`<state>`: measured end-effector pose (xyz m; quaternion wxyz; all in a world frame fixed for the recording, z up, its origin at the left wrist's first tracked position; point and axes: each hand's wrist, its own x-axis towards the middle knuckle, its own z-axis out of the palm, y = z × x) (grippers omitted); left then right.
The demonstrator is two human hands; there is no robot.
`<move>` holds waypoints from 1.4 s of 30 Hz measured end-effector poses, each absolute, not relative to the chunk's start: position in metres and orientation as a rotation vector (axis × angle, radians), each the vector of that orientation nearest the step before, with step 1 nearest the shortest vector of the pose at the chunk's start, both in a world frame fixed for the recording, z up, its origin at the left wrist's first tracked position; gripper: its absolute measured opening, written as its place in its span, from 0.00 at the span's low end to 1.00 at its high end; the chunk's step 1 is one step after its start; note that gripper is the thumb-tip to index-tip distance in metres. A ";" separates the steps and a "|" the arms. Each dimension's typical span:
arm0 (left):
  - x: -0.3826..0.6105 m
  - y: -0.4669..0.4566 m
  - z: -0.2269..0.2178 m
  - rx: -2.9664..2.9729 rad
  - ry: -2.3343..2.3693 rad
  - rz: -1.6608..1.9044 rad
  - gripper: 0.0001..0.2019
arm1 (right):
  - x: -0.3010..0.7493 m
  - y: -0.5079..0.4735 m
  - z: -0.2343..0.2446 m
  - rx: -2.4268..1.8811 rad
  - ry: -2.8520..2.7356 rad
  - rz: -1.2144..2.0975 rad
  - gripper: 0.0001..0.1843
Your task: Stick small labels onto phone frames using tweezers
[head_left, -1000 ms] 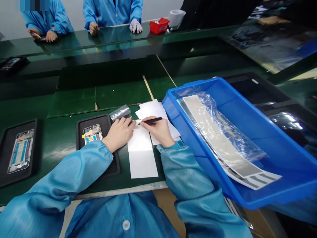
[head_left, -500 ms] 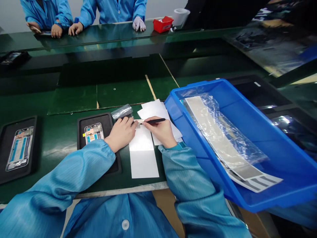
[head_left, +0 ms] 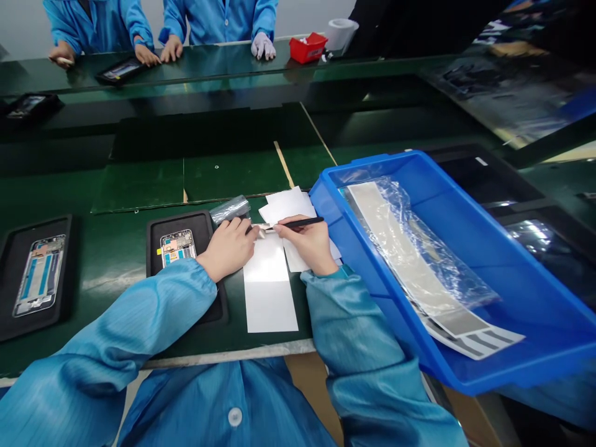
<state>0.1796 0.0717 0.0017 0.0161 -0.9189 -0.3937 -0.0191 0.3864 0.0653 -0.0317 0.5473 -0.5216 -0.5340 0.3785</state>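
My right hand (head_left: 310,244) is closed around black tweezers (head_left: 310,221), whose pale tip points left toward my other hand. At the far end of a long white sheet (head_left: 270,304), my left hand (head_left: 230,248) has its fingers drawn together, pinching at the sheet's edge. A small pale piece shows between the two hands, too small to make out. Left of the sheet, a black foam tray (head_left: 155,242) holds an opened phone (head_left: 179,247), partly covered by my left forearm. A rolled clear plastic film (head_left: 230,210) lies just beyond my left fingers.
More white papers (head_left: 291,205) lie beside the blue bin (head_left: 395,292), which holds sticker sheets (head_left: 410,248) in plastic. Another tray (head_left: 13,239) with an opened phone (head_left: 40,276) sits far left. Co-workers' hands (head_left: 263,46) rest across the bench near a red box (head_left: 307,48).
My right hand has drawn slightly right with the tweezers, which lie flatter. My left hand stays put. Across the bench, a co-worker's hands have moved apart, leaving a dark tray in view.
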 end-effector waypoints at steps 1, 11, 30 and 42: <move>0.178 0.073 0.004 -2.895 -1.251 -0.090 0.19 | 0.387 0.065 -0.029 -1.236 -1.255 0.894 0.17; 0.159 0.082 0.039 -3.271 -1.766 -0.809 0.08 | 0.371 0.053 -0.018 -1.140 -1.269 0.943 0.11; 0.101 0.066 0.036 -3.273 -1.868 -1.053 0.08 | 0.320 0.039 0.000 -1.120 -1.272 1.001 0.12; 0.073 0.065 0.031 -3.253 -2.153 -1.319 0.12 | 0.289 0.041 0.008 -1.129 -1.283 1.045 0.13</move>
